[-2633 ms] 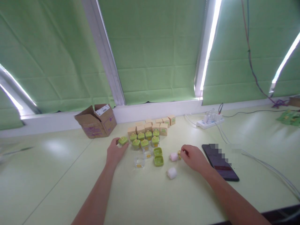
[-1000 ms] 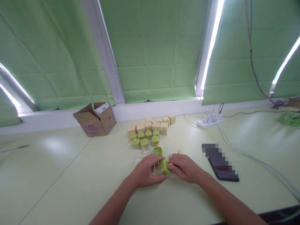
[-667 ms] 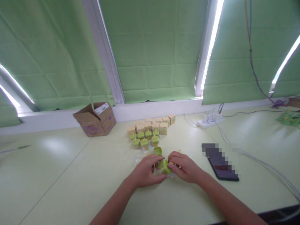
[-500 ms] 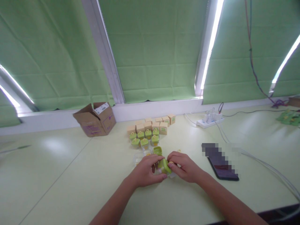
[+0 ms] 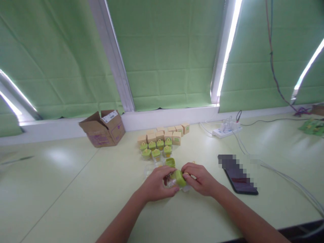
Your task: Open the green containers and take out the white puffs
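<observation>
My left hand [image 5: 159, 185] is wrapped round a small clear plastic container [image 5: 172, 182], which lies tilted on its side. Its green lid [image 5: 180, 179] points to the right. With thumb and fingers closed, my right hand [image 5: 199, 179] pinches at the outer face of this lid, where a bit of yellow loop shows. Just behind the hands sits a loose green lid [image 5: 170, 162], hollow side up. Beyond it stand several clear containers [image 5: 156, 154] with green lids and yellow loops. Open clear containers [image 5: 149, 170] lie partly hidden behind my left hand.
Several small tan boxes [image 5: 176, 138] are grouped at the back. An open cardboard carton [image 5: 107, 130] stands at the back left. To the right lie a dark phone [image 5: 240, 180], a white power strip [image 5: 226, 131] with plugs, and cables [image 5: 286, 177] crossing the table.
The held container has turned slightly, and its green lid has shifted a little to the right. Both hands keep their hold in nearly the same place.
</observation>
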Demonstrator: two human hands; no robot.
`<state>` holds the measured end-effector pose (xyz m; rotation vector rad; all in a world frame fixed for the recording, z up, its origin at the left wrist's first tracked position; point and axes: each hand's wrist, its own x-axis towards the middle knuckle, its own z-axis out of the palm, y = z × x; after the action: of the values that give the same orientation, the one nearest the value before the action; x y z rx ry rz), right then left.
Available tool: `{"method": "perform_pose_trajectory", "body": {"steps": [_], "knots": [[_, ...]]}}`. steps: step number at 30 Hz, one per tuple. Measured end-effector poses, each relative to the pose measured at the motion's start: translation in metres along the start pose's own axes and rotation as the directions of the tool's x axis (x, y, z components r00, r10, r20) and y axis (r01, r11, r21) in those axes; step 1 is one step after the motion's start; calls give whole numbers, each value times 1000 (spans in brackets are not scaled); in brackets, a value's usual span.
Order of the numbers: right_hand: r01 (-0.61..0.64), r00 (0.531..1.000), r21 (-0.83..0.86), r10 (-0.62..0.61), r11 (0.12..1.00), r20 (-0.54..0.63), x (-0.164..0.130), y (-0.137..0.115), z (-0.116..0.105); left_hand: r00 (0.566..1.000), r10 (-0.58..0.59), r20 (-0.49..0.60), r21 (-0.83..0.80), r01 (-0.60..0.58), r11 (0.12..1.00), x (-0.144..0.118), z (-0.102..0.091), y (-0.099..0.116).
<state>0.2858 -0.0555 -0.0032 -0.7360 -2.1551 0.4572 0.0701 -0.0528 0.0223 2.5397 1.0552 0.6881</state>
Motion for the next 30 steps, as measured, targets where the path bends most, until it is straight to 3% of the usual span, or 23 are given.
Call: {"method": "perform_pose_trajectory", "body": {"steps": [17, 24, 30], "knots": [[-193, 965, 122, 211, 974, -157, -3, 10, -6, 998, -59, 10, -167, 60, 984, -5, 0, -9], [-243, 936, 191, 281, 951, -211, -4, 16, -6, 995, 34, 90, -27, -31, 999, -6, -9, -6], [-260, 930, 194, 300, 946, -214, -4, 17, -6, 994, 104, 41, 133, -108, 985, -10, -18, -14]]}}
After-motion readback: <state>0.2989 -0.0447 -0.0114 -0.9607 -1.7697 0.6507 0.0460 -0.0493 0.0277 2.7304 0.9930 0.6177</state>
